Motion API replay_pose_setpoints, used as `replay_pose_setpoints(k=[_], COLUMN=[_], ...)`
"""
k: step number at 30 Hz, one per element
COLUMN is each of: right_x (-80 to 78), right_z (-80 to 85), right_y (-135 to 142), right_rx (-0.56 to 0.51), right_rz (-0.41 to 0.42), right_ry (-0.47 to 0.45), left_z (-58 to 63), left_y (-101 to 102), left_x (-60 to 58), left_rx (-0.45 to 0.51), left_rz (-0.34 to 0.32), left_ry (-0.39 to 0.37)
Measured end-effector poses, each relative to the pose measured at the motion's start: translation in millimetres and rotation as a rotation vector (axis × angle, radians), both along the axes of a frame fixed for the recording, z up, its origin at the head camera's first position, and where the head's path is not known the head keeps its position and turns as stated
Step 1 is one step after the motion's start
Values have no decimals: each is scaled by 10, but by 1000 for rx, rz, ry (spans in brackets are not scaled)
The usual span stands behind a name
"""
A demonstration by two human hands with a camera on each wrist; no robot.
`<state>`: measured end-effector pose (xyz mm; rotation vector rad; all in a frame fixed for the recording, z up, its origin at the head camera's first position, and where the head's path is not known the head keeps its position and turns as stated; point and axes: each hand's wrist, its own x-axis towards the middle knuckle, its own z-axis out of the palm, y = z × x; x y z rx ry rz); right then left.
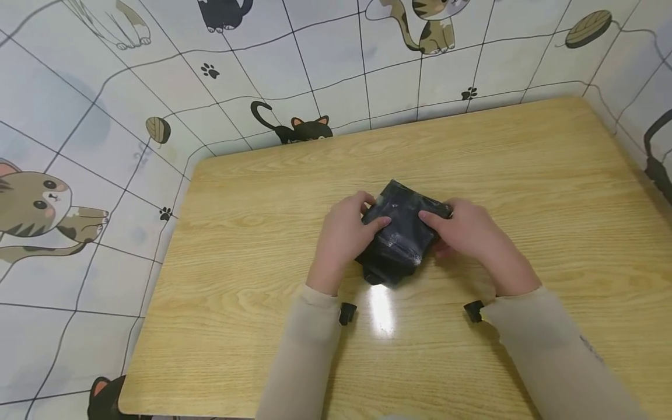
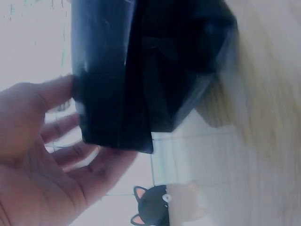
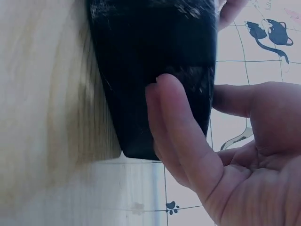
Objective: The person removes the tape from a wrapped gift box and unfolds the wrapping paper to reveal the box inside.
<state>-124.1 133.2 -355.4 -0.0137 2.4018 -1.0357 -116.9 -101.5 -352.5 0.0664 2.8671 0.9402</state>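
A glossy black plastic bag, folded into a flat bundle, is held between both hands above the middle of the table. My left hand pinches its left edge, thumb on the top face and fingers underneath. On the other side my right hand grips the right edge, the thumb lying on top. In the left wrist view, the bag shows a straight folded edge and a loose flap. The right wrist view has fingers pressed against the underside of the bag. Whatever may be inside is hidden.
The wooden table meets walls covered in cat-patterned paper at the back and sides. A black strap-like object is at the far right edge. Small black pieces stick out at both sleeve cuffs.
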Motion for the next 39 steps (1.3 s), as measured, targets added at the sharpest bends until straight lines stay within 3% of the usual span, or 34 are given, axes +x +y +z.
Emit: replay_pose_setpoints(k=[6, 10, 15, 25, 34, 39], right_x=[-120, -152, -143, -124, -166, -197], right_z=[51, 67, 46, 82, 49, 53], right_y=[-52, -99, -156, -275, -314, -332], right_rx=[40, 93, 91, 81, 101, 125], right_rz=[30, 93, 132, 134, 98, 123], right_ry=[23, 60, 65, 94, 149, 193], left_z=[152, 211, 164, 14, -35, -50], left_y=[85, 107, 68, -22, -38, -72], left_x=[211, 339, 420, 340, 222, 187], left_rx=[11, 51, 69, 70, 43, 83], left_rz=[148, 181, 215, 221, 207, 197], left_ry=[-44, -109, -156, -138, -119, -148])
